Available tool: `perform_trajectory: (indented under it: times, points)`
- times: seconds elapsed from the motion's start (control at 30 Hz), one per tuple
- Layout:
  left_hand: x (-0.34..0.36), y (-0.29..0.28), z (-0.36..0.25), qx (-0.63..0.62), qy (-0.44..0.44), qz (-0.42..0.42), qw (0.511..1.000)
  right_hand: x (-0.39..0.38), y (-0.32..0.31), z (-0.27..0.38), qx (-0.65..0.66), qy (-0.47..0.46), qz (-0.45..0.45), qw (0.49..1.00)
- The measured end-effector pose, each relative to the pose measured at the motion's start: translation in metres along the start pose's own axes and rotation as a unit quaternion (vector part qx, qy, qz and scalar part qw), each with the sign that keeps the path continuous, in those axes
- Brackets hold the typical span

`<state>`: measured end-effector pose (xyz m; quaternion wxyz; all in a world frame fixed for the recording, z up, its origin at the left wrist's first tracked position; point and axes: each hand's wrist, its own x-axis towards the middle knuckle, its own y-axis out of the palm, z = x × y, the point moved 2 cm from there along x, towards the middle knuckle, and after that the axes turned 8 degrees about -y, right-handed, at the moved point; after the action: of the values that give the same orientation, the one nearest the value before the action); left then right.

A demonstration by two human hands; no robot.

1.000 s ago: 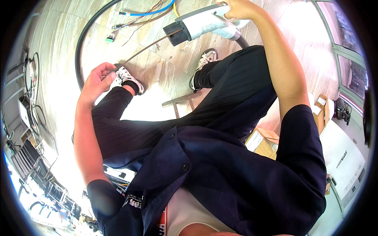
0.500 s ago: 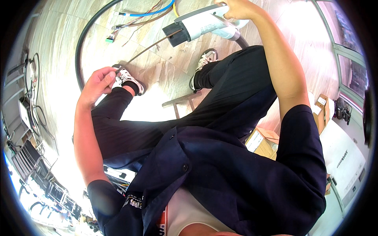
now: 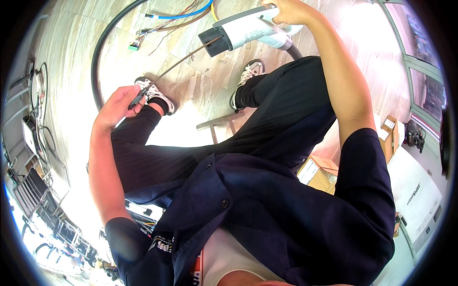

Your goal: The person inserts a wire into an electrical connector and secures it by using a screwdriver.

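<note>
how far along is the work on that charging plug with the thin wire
Done: the right hand has the grey charging plug raised, its dark nose facing the person. In hand: the left hand pinches a thin brown wire whose far tip meets the nose. Left: whether the tip is inside cannot be told; loose cables lie on the floor.

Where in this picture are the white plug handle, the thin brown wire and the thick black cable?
white plug handle (image 3: 253,28), head view, on its white body.
thin brown wire (image 3: 183,59), head view, mid-length.
thick black cable (image 3: 98,57), head view, on its curved loop.
</note>
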<state>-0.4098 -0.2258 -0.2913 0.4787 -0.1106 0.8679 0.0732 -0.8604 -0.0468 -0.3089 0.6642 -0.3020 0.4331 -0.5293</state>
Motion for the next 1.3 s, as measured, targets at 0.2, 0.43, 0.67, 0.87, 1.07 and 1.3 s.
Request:
perform_trajectory:
  times: [0.2, 0.43, 0.67, 0.87, 1.07, 1.3]
  points:
    - [-0.002, 0.002, -0.007, 0.021, 0.135, -0.068, 0.988, 0.000, 0.002, -0.003, 0.010, -0.011, -0.005, 1.000]
    - [0.002, -0.003, -0.003, 0.016, 0.099, -0.024, 0.995, 0.000, 0.002, -0.004, 0.007, -0.011, -0.006, 1.000]
    - [0.000, -0.001, -0.005, -0.043, 0.034, -0.009, 0.998, 0.000, 0.000, 0.000, 0.020, -0.004, 0.006, 1.000]
    - [-0.006, 0.000, -0.015, 0.026, 0.111, -0.092, 0.989, -0.001, -0.002, 0.002, 0.011, -0.003, 0.008, 1.000]
    - [0.002, -0.008, -0.001, 0.027, 0.088, -0.040, 0.995, -0.001, -0.002, 0.002, 0.007, -0.003, 0.007, 1.000]
    - [-0.002, 0.000, -0.009, -0.026, 0.037, -0.031, 0.999, -0.002, -0.001, 0.001, 0.006, -0.009, 0.010, 1.000]
